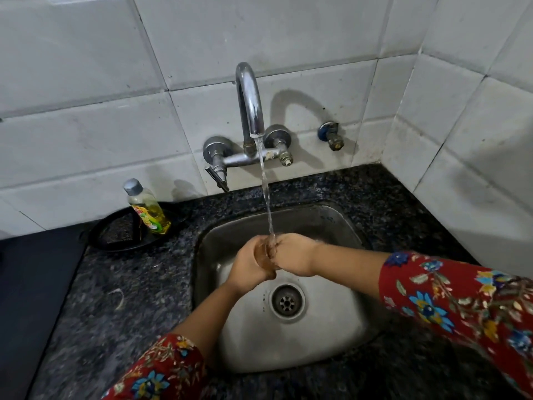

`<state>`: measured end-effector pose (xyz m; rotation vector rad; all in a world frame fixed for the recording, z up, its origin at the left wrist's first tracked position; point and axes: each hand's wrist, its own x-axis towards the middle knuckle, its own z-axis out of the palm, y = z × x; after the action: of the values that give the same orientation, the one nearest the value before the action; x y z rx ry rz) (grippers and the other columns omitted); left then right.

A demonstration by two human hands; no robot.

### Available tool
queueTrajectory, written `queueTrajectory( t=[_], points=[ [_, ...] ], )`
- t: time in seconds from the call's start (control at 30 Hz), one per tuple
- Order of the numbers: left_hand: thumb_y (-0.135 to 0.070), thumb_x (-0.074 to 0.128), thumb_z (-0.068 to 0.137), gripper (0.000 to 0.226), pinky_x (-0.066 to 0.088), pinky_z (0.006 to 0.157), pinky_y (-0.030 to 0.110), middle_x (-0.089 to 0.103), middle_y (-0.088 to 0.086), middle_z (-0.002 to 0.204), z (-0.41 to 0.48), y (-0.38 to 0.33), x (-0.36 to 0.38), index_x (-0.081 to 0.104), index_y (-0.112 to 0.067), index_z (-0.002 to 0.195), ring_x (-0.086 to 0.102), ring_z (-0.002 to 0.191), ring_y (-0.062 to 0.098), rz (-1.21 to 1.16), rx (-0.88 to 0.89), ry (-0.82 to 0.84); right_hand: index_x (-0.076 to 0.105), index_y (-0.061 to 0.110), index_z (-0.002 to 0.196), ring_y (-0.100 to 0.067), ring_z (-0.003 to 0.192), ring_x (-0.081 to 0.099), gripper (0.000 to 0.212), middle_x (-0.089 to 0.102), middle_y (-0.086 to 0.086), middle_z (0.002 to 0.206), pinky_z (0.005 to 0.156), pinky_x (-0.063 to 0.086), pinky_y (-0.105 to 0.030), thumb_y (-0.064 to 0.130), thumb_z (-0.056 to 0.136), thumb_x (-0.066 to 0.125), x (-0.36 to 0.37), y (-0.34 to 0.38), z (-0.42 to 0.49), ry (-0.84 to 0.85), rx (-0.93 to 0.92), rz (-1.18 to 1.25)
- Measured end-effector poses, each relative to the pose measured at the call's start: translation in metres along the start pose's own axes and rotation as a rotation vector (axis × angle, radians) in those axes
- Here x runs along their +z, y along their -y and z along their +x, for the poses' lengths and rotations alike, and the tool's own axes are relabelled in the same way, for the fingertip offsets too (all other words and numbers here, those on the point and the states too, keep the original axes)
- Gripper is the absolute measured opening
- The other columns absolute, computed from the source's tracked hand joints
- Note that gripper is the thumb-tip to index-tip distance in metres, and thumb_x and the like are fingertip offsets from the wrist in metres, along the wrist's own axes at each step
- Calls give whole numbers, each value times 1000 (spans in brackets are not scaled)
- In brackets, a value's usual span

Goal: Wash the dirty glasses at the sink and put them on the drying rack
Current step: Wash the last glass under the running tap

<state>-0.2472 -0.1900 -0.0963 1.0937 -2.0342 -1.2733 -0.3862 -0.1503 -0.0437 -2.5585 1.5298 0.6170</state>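
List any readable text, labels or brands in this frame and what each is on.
Dish soap bottle: red and yellow label with lettering, too blurred and tilted to read.
Sink: a small dark mark on the back wall, too small to tell whether it is text.
Tap, wall valve, tiles, glass in the hands: no text visible.
Nothing here is legible.

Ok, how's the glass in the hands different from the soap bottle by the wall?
The glass is held between the left hand and right hand under running water over the sink; the soap bottle stands untouched on a black tray. The glass is uncapped; the bottle has a grey cap. Both are see-through.
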Motion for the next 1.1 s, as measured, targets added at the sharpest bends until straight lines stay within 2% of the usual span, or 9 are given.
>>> queueTrajectory(
  t=[0.1, 0.17, 0.23, 0.4, 0.57, 0.73, 0.83, 0.93, 1.1],
  points=[
    [-14, 79, 48, 63, 52, 81, 32, 67, -7, 103, -6, 1, -6, 61, -24, 107, 64, 94, 8, 169, -11, 11, 65, 28, 81, -23, 93, 59, 34, 61, 4, 87, 75, 43, -29, -3, 80, 50, 3, 22, -5, -132, 191, 716],
    [-28, 78, 51, 64, 49, 85, 35, 63, -8, 106, -11, 1, -17, 56, -30, 111, 61, 97, 14, 548, 17, 22, 70, 17, 95, -9, 78, 60, 44, 58, 11, 75, 69, 48, -19, -17, 76, 50, 10, 31, -11, -186, 271, 1407],
    [-34, 73, 59, 63, 43, 90, 37, 59, -6, 111, -16, -1, -27, 52, -31, 118, 57, 103, 20, 947, 62, 63, 61, -4, 116, -5, 77, 63, 45, 65, 1, 85, 68, 52, -13, -23, 76, 52, 20, 33, -20, -180, 352, 1808],
    [-28, 66, 75, 53, 32, 98, 41, 53, 2, 120, -23, -16, -32, 49, -29, 125, 50, 110, 26, 1383, 89, 221, 59, 0, 119, -15, 89, 68, 33, 66, -14, 117, 84, 52, -21, -7, 91, 44, 39, 25, -33, -35, 548, 2121],
    [-23, 58, 85, 44, 29, 101, 44, 51, 7, 122, -23, -29, -22, 48, -25, 128, 47, 113, 28, 1654, 69, 306, 59, 6, 117, -17, 97, 64, 33, 66, -6, 117, 86, 44, -26, -1, 94, 36, 53, 28, -37, -24, 711, 2297],
    [-20, 63, 79, 50, 22, 108, 63, 49, 4, 126, -16, -39, -27, 48, -27, 127, 43, 121, 28, 1439, -23, 305, 56, 9, 118, -23, 113, 60, 39, 63, -13, 117, 95, 47, -30, -12, 88, 42, 48, 37, -36, -279, 575, 1936],
    [-24, 76, 60, 69, 33, 105, 56, 53, 2, 124, -9, -21, -40, 52, -24, 125, 48, 120, 25, 932, -52, 284, 33, 14, 134, -18, 116, 55, 62, 58, -12, 117, 84, 49, -17, -17, 83, 49, 43, 40, -38, -400, 272, 1664],
    [-27, 77, 41, 85, 47, 92, 38, 61, 10, 116, -10, 3, -40, 56, -8, 120, 60, 108, 16, 142, -25, 262, 27, 19, 135, -17, 109, 60, 57, 61, 2, 124, 86, 52, -30, 5, 88, 54, 33, 33, -41, -582, 187, 1111],
    [-16, 79, 37, 77, 50, 82, 26, 63, 2, 106, -8, 14, -29, 56, -17, 111, 65, 93, -3, -173, -79, 280, 52, 13, 129, -29, 121, 54, 44, 58, -11, 130, 100, 46, -42, 9, 85, 56, 18, -2, -30, -341, -249, 141]
  ],
)
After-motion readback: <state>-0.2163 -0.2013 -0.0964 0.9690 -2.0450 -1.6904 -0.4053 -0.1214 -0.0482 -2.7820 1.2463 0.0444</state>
